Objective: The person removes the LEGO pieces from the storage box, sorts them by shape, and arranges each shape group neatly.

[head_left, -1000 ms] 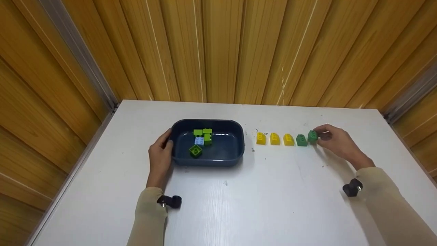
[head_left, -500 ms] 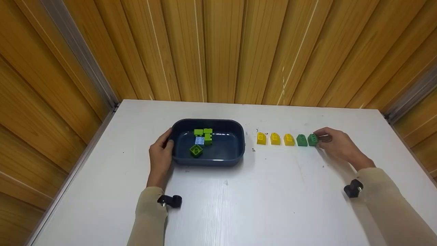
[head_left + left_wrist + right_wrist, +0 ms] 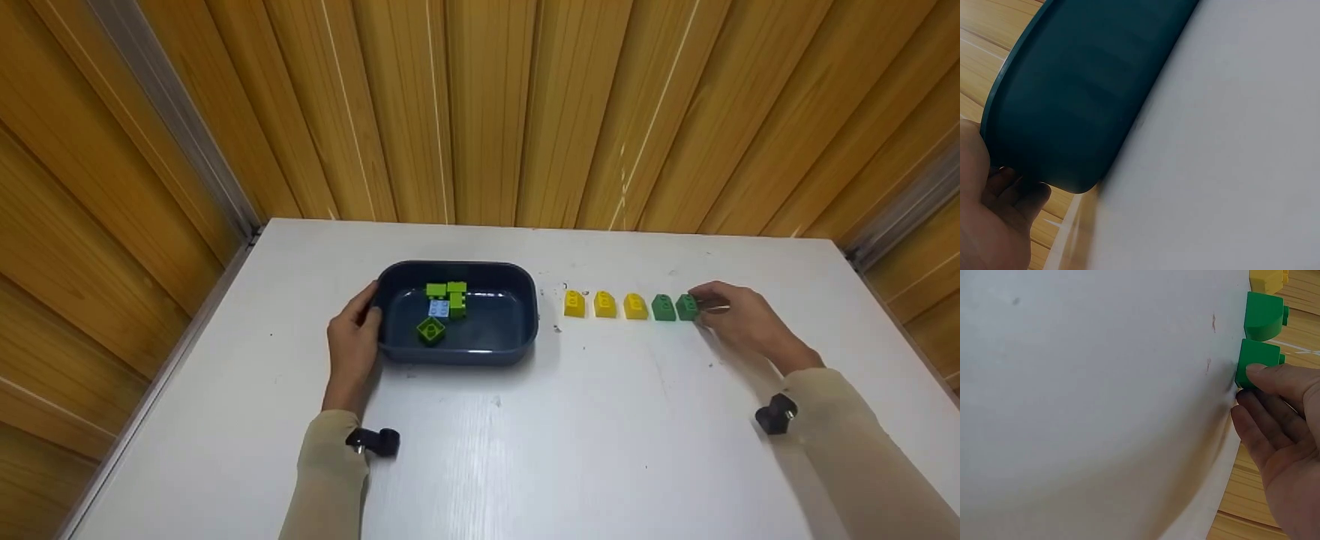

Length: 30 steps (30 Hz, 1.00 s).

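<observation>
My left hand (image 3: 352, 337) grips the left end of a dark blue rectangular basin (image 3: 457, 358). In the left wrist view, thumb and curled fingers meet the end wall of the basin (image 3: 1072, 101). Inside lie several lime green bricks (image 3: 457, 306) and a light blue brick (image 3: 439, 308). At the right, my right hand (image 3: 739, 319) pinches a green toy brick (image 3: 685, 308) at the end of a row; the right wrist view has the thumb flat on the side of this brick (image 3: 1258, 354). Another green brick (image 3: 663, 308) stands just left of it.
Three yellow bricks (image 3: 605, 305) continue the row leftward, spaced toward the basin. Everything stands on a white table (image 3: 525, 457). Behind its far edge rises a wood-panelled wall (image 3: 487, 112).
The right hand has lowered its green brick onto the table beside the other green one, where it now stands in line with the row. The left hand and basin have stayed put.
</observation>
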Each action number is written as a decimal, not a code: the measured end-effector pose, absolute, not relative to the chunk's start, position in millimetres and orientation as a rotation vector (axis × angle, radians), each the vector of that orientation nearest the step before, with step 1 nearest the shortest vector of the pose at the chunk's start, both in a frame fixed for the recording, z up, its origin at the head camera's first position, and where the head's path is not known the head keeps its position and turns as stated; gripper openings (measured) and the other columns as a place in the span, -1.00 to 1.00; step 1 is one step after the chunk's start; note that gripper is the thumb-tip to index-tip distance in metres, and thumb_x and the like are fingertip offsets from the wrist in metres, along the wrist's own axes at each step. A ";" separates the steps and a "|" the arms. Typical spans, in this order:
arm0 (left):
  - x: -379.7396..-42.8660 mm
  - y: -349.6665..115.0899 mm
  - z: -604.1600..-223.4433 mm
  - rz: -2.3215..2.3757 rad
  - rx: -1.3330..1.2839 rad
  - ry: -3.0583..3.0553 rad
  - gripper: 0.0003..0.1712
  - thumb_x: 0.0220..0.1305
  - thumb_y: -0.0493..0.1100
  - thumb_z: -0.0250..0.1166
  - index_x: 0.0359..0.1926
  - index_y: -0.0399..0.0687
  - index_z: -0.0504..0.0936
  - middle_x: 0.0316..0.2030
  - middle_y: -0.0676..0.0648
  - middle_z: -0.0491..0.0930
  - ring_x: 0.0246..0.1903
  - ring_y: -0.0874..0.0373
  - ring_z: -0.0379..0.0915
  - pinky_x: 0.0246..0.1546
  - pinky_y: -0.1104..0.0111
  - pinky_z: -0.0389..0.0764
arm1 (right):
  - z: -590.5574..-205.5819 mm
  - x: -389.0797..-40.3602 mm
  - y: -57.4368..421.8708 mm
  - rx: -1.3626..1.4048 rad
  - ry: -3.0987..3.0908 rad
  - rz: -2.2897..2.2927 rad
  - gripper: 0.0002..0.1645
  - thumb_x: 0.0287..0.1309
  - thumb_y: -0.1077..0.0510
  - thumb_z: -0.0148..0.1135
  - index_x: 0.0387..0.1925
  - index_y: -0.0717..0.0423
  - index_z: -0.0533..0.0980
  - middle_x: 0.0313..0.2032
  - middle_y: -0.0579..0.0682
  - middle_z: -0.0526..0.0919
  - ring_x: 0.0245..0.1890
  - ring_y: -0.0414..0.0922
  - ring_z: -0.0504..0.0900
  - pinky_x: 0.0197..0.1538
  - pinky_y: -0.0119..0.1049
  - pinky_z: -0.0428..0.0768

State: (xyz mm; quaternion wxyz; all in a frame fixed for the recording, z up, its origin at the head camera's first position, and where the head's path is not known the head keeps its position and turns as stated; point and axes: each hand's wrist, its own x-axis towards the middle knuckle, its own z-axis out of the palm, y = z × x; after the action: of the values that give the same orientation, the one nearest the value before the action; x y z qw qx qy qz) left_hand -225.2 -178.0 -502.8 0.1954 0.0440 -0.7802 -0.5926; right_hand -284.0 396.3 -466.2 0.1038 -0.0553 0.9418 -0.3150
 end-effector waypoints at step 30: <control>-223.9 -177.6 -502.0 -1.684 0.119 -2.171 -0.51 0.54 -0.37 0.10 0.42 -0.27 0.55 0.38 -0.22 0.53 0.45 -0.06 0.36 0.48 0.17 0.36 | -431.5 -271.4 342.1 -0.325 2.888 -1.028 -0.39 0.42 0.19 0.38 0.41 0.26 0.45 0.31 0.32 0.56 0.30 0.34 0.54 0.28 0.16 0.59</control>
State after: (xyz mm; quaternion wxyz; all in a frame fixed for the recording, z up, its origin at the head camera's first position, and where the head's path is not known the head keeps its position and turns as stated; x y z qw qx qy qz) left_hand -223.9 -177.6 -502.0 0.1946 0.0425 -0.7743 -0.6007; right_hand -271.4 342.1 -431.5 0.0295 -0.1052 0.9365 -0.3333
